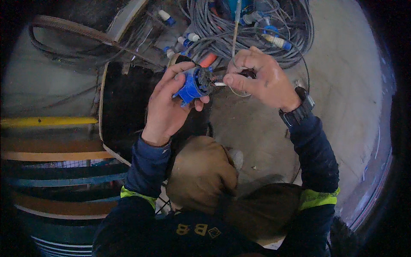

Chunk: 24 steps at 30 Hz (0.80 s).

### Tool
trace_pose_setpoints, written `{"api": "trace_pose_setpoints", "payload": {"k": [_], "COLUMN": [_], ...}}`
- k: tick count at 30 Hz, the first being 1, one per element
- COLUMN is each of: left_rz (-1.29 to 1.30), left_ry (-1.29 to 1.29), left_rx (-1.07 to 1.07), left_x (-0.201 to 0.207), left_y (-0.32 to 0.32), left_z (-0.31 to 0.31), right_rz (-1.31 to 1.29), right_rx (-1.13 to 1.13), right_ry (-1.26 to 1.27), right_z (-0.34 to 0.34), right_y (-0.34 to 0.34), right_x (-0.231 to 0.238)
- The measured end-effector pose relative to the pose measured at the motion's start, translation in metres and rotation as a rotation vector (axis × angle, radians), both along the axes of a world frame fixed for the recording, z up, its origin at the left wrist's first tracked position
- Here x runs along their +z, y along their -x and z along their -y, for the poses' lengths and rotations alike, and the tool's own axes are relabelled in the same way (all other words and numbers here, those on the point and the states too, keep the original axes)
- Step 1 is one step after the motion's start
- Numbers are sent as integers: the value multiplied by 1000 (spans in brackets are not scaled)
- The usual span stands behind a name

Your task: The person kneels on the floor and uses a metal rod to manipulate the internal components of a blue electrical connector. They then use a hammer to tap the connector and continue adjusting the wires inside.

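Note:
My left hand (168, 92) is closed round a blue industrial plug body (190, 88), its dark round open end turned to the right. Close to that end, my right hand (261, 77) pinches a slim dark thing (248, 74), mostly hidden by the fingers, so its kind is unclear. A short white piece (219, 84) sticks out from the thumb toward the plug. Under the fingers hangs a thin pale wire loop (240, 94). A pale cable (235, 36) runs upward from behind the right hand.
Coiled grey cables (295, 34) lie on the floor ahead, with white-and-blue connectors (277, 41) among them. Beyond my left hand are an orange-red piece (208, 60) and a black board (122, 109). A yellow bar (49, 121) runs along the left.

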State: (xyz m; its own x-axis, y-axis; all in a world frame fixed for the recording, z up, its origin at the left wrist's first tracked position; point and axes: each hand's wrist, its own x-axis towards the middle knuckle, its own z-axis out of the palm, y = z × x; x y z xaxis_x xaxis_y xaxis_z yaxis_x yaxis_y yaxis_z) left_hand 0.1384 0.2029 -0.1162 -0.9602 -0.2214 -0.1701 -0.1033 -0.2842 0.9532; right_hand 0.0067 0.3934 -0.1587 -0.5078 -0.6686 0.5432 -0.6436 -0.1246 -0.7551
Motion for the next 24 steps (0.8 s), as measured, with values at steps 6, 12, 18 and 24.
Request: {"api": "trace_pose_setpoints", "payload": {"k": [6, 12, 18, 24], "left_rz": [145, 130, 100, 51], "left_ry": [-193, -181, -62, 41], "left_rx": [-54, -84, 112, 137], "left_x": [-9, -18, -15, -14], "left_y": [7, 8, 8, 7], "left_z": [21, 30, 22, 20], "right_rz": [-13, -32, -45, -15], "right_rx": [-23, -80, -125, -111], "right_ry": [44, 22, 20, -4], "right_z": [10, 15, 20, 20], "right_y": [-7, -12, -16, -17], "right_x": [-4, -2, -4, -2]}}
